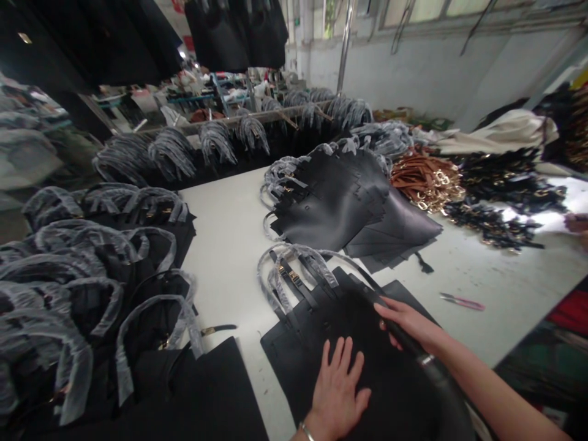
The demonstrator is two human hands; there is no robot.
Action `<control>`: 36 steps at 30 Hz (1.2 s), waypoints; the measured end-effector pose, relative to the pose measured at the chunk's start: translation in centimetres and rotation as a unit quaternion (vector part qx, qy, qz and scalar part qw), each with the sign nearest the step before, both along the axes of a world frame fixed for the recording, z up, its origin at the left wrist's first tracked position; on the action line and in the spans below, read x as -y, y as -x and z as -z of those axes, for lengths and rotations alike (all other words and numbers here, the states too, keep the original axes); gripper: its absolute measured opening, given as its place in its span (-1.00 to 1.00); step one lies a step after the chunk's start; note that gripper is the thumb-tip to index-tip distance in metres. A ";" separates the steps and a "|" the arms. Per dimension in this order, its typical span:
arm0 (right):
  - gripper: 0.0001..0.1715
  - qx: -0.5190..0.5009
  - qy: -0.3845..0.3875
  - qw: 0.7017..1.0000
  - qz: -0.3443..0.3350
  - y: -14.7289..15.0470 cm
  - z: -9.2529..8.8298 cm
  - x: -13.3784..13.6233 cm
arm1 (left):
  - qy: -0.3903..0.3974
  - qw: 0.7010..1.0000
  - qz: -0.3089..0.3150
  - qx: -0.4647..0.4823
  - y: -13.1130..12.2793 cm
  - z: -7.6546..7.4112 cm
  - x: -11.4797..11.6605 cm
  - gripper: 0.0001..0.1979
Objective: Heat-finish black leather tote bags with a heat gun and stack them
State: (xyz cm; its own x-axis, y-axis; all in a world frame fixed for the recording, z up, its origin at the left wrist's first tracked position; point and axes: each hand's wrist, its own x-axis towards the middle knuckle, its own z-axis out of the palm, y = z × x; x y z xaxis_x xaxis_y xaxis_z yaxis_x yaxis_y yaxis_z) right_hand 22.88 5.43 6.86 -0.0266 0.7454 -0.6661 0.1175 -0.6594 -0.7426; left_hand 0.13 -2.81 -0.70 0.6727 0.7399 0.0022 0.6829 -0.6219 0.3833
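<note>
A black leather bag panel [331, 318] lies on the table in front of me, its handles [271, 278] wrapped in clear plastic. A black strap with a gold buckle [294, 278] lies across its upper edge. My left hand [340, 386] rests flat on the panel, fingers spread. To its right, my right hand [404, 321] is closed around a long black tube-like thing with a silver band [425, 359]. The tube crosses over the panel's right side, and its lower end runs out of view. A thin black curved strip [351, 263] meets its upper end; whether they are joined I cannot tell.
Black bag pieces with plastic-wrapped handles [151, 251] crowd the left. Stacked black leather panels [331, 196] lie beyond my hands. Brown straps [425, 177] and black straps with gold hardware [496, 220] are piled at the right. Pink-handled snips [462, 302] lie on the white table [220, 245].
</note>
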 end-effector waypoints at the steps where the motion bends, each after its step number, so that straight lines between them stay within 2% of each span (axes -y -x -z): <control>1: -0.48 -0.008 0.010 1.000 0.004 -0.2 0.0 0.0 | 0.002 1.000 0.001 0.003 0.1 0.0 0.0 -0.36; 4: -0.56 -0.025 0.020 0.999 0.024 -0.3 0.2 -0.7 | 0.006 1.000 0.000 0.008 0.2 0.0 0.0 -0.36; 7: -0.66 -0.024 -0.013 0.998 0.053 -0.6 0.1 -1.8 | 0.004 1.000 -0.001 0.011 0.1 0.1 -0.1 -0.35; 10: -0.68 -0.016 -0.029 0.997 0.076 -1.7 -0.6 -1.9 | 0.000 1.000 -0.004 0.015 0.1 0.3 -0.1 -0.34; 15: -0.66 -0.052 0.025 0.997 0.044 -2.9 -0.5 -1.0 | -0.003 1.000 -0.004 0.019 0.1 0.2 -0.2 -0.36; 18: -0.69 -0.055 -0.007 0.997 0.061 -2.5 -0.1 -2.1 | -0.011 1.000 -0.003 0.014 0.2 -0.1 -0.2 -0.36; 22: -0.72 -0.047 -0.053 0.992 0.101 -2.7 -0.7 -2.9 | -0.010 1.000 -0.001 0.010 0.2 -0.3 -0.2 -0.35; 27: -0.70 -0.051 0.012 0.997 0.062 -2.4 -0.6 -0.8 | 0.008 1.000 -0.001 0.020 0.2 -0.4 -0.2 -0.38; 32: -0.68 0.005 -0.072 0.992 0.105 -0.8 -0.3 -1.7 | 0.003 1.000 -0.002 0.008 0.2 -0.8 -0.3 -0.39; 34: -0.61 0.005 -0.067 0.994 0.086 -0.5 -0.9 -1.5 | -0.006 1.000 -0.002 0.003 0.2 -0.8 -0.3 -0.39; 36: -0.47 -0.003 -0.038 0.999 0.034 0.0 -1.5 -0.3 | -0.019 1.000 0.005 0.005 0.2 -0.5 -0.1 -0.41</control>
